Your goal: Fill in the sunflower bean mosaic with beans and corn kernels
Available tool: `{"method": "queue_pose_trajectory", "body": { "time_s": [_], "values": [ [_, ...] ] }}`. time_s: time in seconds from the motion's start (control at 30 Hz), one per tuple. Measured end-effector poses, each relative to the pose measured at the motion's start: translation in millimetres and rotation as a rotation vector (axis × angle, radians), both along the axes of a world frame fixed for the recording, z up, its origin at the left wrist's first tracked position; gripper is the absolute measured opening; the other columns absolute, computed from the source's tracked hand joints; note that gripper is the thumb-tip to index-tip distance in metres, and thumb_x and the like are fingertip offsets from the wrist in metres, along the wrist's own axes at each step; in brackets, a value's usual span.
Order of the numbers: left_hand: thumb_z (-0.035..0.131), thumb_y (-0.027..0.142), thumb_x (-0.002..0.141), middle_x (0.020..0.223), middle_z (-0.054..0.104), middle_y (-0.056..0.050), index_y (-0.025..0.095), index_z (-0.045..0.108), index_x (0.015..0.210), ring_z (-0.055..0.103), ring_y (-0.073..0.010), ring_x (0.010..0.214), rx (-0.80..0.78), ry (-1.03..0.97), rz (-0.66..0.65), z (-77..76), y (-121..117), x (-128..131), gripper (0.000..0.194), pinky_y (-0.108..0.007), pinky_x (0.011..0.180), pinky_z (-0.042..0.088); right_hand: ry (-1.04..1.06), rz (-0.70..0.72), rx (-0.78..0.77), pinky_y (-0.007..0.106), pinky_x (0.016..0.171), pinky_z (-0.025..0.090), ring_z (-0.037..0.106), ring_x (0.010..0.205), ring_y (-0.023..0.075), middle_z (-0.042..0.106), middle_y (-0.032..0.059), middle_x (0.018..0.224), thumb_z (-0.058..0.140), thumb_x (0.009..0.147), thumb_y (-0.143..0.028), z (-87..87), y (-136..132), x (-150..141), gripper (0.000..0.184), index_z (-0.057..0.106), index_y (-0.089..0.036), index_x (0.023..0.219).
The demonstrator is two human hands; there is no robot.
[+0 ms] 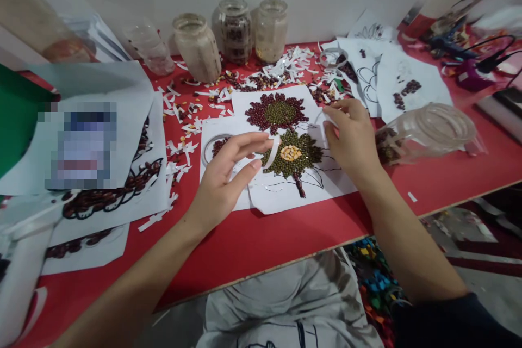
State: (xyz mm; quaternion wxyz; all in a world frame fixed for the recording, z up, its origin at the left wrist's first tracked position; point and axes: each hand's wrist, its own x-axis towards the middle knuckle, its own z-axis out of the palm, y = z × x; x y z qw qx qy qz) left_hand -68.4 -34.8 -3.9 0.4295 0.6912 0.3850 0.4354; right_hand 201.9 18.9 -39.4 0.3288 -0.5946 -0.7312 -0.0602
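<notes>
1. Red counter (228, 239): carries the sheet (269, 202) near its front edge.
2. Sheet: paper, likely light and limp; lift by bare corners, as the seeds (255, 112) could shed.
3. Left hand (222, 182): thumb and fingers apart, white strip (272, 154) at the fingertips. Right hand (351, 141): grip on the white scrap (332, 117) cannot be told.
4. Strip: above the sheet; probably light, pliable; take by one end.

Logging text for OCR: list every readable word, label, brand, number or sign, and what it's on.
Readable text: none.
Pixelated rectangle, left: blocked out, unreadable.
Grey cloth on the lap: dark marks cut off by the frame edge, unreadable.
Glass jars: no legible label.
Sheet with the bean flowers: drawn lines, no legible words.
</notes>
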Motion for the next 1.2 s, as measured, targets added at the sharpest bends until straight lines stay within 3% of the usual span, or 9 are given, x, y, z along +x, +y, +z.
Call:
{"method": "queue_pose_trajectory", "body": {
  "time_s": [0.1, 0.2, 0.33, 0.4, 0.57, 0.77, 0.93, 1.07, 1.2],
  "values": [
    [0.051, 0.018, 0.096, 0.133, 0.066, -0.008, 0.023, 0.055, 0.130, 0.061, -0.0247, 0.128, -0.027, -0.042, -0.090, -1.1, 1, -1, 0.034, -0.042, 0.108, 0.052, 0.051, 0.029, -0.028, 0.063, 0.107, 0.042, 0.051, 0.129, 0.0384, 0.058, 0.0193, 0.132, 0.061, 0.090, -0.026, 2.9, -1, -3, 0.032, 0.067, -0.020, 0.121],
    [0.048, 0.016, 0.098, 0.143, 0.059, -0.006, 0.026, 0.054, 0.135, 0.054, -0.0235, 0.135, -0.020, -0.087, -0.202, -4.2, 0, 0, 0.039, -0.040, 0.112, 0.049, 0.324, 0.226, -0.079, 0.050, 0.107, 0.046, 0.058, 0.123, 0.0281, 0.065, 0.0116, 0.126, 0.059, 0.095, -0.034, 15.3, -11, -18, 0.021, 0.072, -0.027, 0.110],
    [0.047, 0.017, 0.100, 0.153, 0.049, -0.004, 0.031, 0.049, 0.143, 0.047, -0.0224, 0.142, -0.002, -0.068, -0.278, -6.7, -2, 0, 0.046, -0.038, 0.118, 0.044, 0.783, 0.541, -0.469, 0.033, 0.085, 0.056, 0.069, 0.087, 0.0160, 0.074, 0.0031, 0.093, 0.057, 0.097, -0.047, 27.9, -27, -40, 0.027, 0.073, -0.025, 0.100],
    [0.046, 0.018, 0.101, 0.156, 0.045, -0.003, 0.032, 0.046, 0.147, 0.041, -0.0225, 0.146, 0.032, 0.007, -0.284, -6.2, -1, 0, 0.048, -0.039, 0.122, 0.038, 0.938, 0.654, -0.606, 0.029, 0.079, 0.057, 0.068, 0.081, 0.0135, 0.074, 0.0022, 0.090, 0.065, 0.093, -0.046, 29.0, -31, -45, 0.025, 0.073, -0.022, 0.099],
    [0.043, 0.017, 0.102, 0.162, 0.036, 0.000, 0.035, 0.035, 0.154, 0.029, -0.0210, 0.152, 0.207, 0.172, -0.316, -5.8, 4, -1, 0.055, -0.041, 0.126, 0.028, 1.118, 0.662, -0.711, 0.021, 0.068, 0.053, 0.062, 0.070, 0.0082, 0.069, -0.0020, 0.080, 0.080, 0.082, -0.033, 29.3, -30, -44, 0.018, 0.072, -0.020, 0.091],
    [0.038, 0.006, 0.100, 0.161, 0.036, -0.003, 0.031, 0.020, 0.159, 0.020, -0.0236, 0.154, 0.457, 0.396, -0.246, -14.2, 9, -1, 0.066, -0.048, 0.125, 0.028, 1.103, 0.622, -0.593, 0.023, 0.067, 0.053, 0.061, 0.069, 0.0095, 0.063, -0.0035, 0.078, 0.078, 0.083, -0.032, 28.9, -30, -45, 0.016, 0.067, -0.022, 0.091],
    [0.039, 0.003, 0.097, 0.160, 0.037, -0.010, 0.023, 0.015, 0.160, 0.021, -0.0286, 0.153, 0.613, 0.596, -0.217, -18.4, 11, -1, 0.070, -0.054, 0.123, 0.028, 0.688, 0.549, -0.192, 0.026, 0.068, 0.052, 0.061, 0.077, 0.0128, 0.065, -0.0005, 0.084, 0.075, 0.084, -0.023, 25.6, -33, -49, 0.014, 0.067, -0.023, 0.095],
    [0.041, 0.003, 0.096, 0.154, 0.047, -0.012, 0.016, 0.026, 0.155, 0.029, -0.0292, 0.150, 0.672, 0.646, -0.163, -16.8, 11, -2, 0.063, -0.054, 0.122, 0.029, 0.356, 0.532, 0.072, 0.032, 0.072, 0.052, 0.065, 0.079, 0.0161, 0.070, 0.0030, 0.085, 0.067, 0.089, -0.015, 28.2, -32, -48, 0.009, 0.069, -0.024, 0.089],
    [0.044, 0.003, 0.095, 0.147, 0.054, -0.012, 0.012, 0.040, 0.147, 0.040, -0.0283, 0.144, 0.721, 0.704, -0.094, -13.0, 10, -2, 0.053, -0.052, 0.121, 0.029, 0.268, 0.502, 0.074, 0.034, 0.072, 0.053, 0.067, 0.078, 0.0174, 0.072, 0.0036, 0.084, 0.065, 0.090, -0.016, 32.1, -32, -46, 0.009, 0.069, -0.024, 0.087]
  ]
}}
